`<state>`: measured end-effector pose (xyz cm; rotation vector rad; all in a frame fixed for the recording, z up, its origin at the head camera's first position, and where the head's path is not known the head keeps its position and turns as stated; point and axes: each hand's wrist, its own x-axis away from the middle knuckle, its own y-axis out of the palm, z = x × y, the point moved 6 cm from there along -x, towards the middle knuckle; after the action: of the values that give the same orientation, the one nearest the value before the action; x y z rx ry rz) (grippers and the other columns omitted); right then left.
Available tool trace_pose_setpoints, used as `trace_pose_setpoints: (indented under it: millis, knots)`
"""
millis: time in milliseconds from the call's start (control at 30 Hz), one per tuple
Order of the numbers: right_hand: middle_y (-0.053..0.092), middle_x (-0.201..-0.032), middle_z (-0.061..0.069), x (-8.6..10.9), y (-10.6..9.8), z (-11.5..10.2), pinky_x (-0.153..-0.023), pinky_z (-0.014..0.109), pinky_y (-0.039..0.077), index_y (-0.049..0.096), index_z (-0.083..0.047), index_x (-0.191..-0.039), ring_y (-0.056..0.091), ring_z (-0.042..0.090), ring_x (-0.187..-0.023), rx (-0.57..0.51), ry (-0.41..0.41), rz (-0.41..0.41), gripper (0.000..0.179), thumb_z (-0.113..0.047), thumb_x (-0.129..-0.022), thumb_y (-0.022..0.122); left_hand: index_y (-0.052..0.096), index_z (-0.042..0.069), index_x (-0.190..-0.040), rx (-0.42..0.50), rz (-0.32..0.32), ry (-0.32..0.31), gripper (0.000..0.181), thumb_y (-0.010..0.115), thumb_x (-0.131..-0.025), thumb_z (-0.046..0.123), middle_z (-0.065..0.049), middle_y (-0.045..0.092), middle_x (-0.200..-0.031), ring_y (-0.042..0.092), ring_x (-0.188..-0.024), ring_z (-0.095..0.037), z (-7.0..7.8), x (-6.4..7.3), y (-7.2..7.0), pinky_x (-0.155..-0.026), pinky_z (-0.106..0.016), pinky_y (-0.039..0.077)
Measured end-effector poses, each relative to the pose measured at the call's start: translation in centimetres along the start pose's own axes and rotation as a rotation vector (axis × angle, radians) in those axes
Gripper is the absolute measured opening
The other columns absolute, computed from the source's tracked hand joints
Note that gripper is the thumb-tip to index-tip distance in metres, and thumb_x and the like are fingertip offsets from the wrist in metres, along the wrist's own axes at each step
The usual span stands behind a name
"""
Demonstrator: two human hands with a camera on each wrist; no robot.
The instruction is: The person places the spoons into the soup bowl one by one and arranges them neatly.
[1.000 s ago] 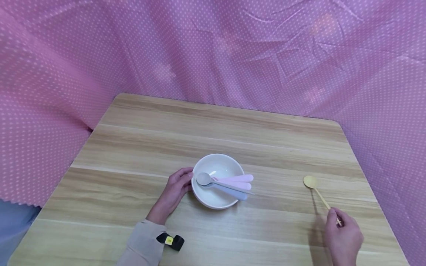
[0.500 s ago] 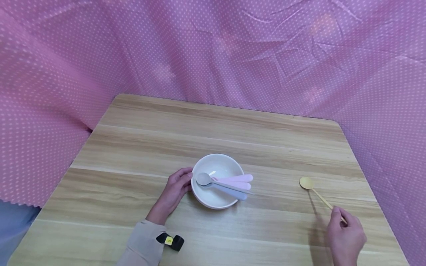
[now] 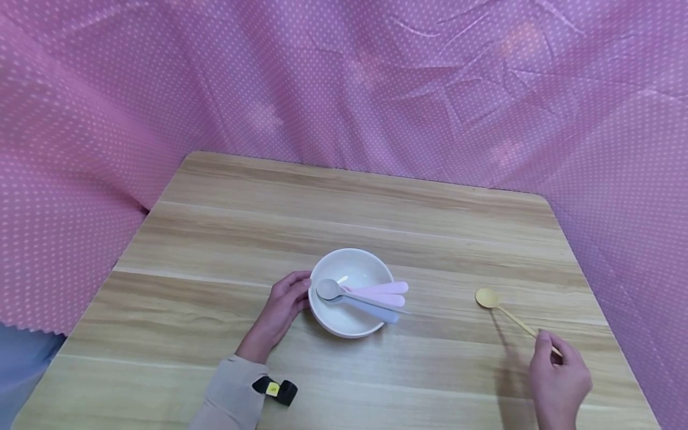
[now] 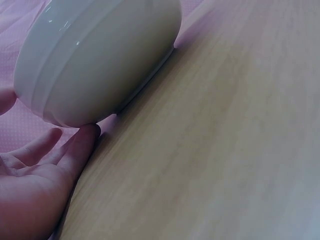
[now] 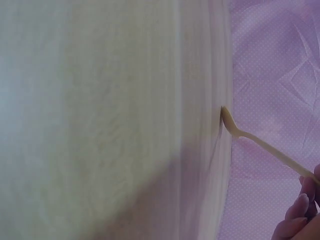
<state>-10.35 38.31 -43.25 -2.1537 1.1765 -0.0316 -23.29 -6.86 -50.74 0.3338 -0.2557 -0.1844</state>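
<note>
A white bowl (image 3: 349, 260) stands on the table. A grey spoon (image 3: 329, 289) lies across the top of its contents, its handle reaching past the right rim. Beneath it are two pink handles (image 3: 396, 288) and a pale blue one (image 3: 384, 313); their other ends are mostly hidden. My left hand (image 3: 279, 307) touches the bowl's left side with fairly straight fingers. In the left wrist view, fingertips (image 4: 89, 132) meet the outer wall. To the right, my right hand (image 3: 559, 373) pinches the handle of a yellow spoon (image 3: 487, 298), whose tip appears to touch the tabletop.
The wood-grain table (image 3: 344, 203) has rounded far corners. Pink dotted cloth (image 3: 344, 83) hangs behind it and along both sides. A black strap with a yellow label (image 3: 274, 389) is on the left sleeve. Some blue fabric (image 3: 27, 358) shows at the lower left.
The yellow spoon's head has shifted steadily left toward the bowl, while my right hand moved slightly right at first. My left hand and the bowl have stayed nearly still.
</note>
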Motion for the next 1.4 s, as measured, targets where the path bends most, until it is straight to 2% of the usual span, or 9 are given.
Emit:
trace_pose_setpoints:
  millis: [233, 433, 567, 967, 1200, 1400]
  knots:
    - [0.044, -0.058, -0.035, 0.0, 0.1, -0.2, -0.046, 0.007, 0.035, 0.070, 0.000, -0.100, 0.044, -0.013, -0.052, -0.029, 0.047, -0.020, 0.029, -0.025, -0.090, 0.059, 0.044, -0.006, -0.131, 0.004, -0.001, 0.006, 0.044, 0.051, -0.096, 0.020, -0.021, 0.050, -0.127, 0.059, -0.098, -0.017, 0.0, 0.0, 0.0, -0.084, -0.027, 0.052]
    - [0.049, -0.050, -0.026, -0.1, 0.3, -0.2, -0.042, 0.009, 0.035, 0.068, -0.024, -0.084, 0.045, -0.009, -0.047, -0.102, 0.077, -0.032, 0.007, -0.025, -0.088, 0.062, 0.045, -0.005, -0.131, -0.001, -0.004, 0.002, 0.044, 0.051, -0.096, 0.020, -0.022, 0.049, -0.128, 0.059, -0.099, -0.017, 0.0, 0.0, -0.1, -0.084, -0.026, 0.052]
    - [0.050, -0.049, -0.023, -0.1, 0.4, -0.4, -0.040, 0.009, 0.034, 0.067, -0.031, -0.079, 0.045, -0.008, -0.045, -0.149, 0.074, -0.025, 0.013, -0.021, -0.087, 0.064, 0.044, -0.006, -0.131, 0.001, -0.005, 0.002, 0.044, 0.052, -0.096, 0.020, -0.022, 0.049, -0.128, 0.059, -0.099, -0.017, -0.1, -0.1, -0.1, -0.084, -0.026, 0.052]
    - [0.052, -0.051, -0.020, 0.3, 0.9, -2.3, -0.039, 0.011, 0.033, 0.071, -0.024, -0.080, 0.043, -0.006, -0.044, -0.211, 0.036, -0.034, 0.011, -0.017, -0.086, 0.066, 0.044, -0.005, -0.131, -0.005, -0.012, 0.007, 0.044, 0.051, -0.096, 0.020, -0.023, 0.048, -0.129, 0.059, -0.100, -0.018, -0.1, -0.1, -0.1, -0.085, -0.027, 0.052]
    - [0.055, -0.055, -0.021, 0.5, 1.3, -3.2, -0.038, 0.012, 0.033, 0.074, -0.007, -0.088, 0.045, -0.006, -0.045, -0.239, 0.024, -0.047, 0.011, -0.013, -0.087, 0.065, 0.044, -0.006, -0.130, -0.007, -0.003, 0.005, 0.044, 0.052, -0.095, 0.020, -0.023, 0.049, -0.129, 0.059, -0.099, -0.018, -0.1, -0.1, -0.1, -0.084, -0.026, 0.052]
    - [0.059, -0.062, -0.025, 0.9, 1.7, -4.2, -0.040, 0.010, 0.037, 0.073, 0.000, -0.090, 0.051, -0.007, -0.050, -0.246, -0.015, -0.064, 0.016, -0.013, -0.088, 0.064, 0.045, -0.005, -0.130, -0.004, 0.000, 0.005, 0.044, 0.052, -0.095, 0.020, -0.023, 0.049, -0.129, 0.059, -0.099, -0.017, -0.1, -0.1, -0.1, -0.084, -0.026, 0.052]
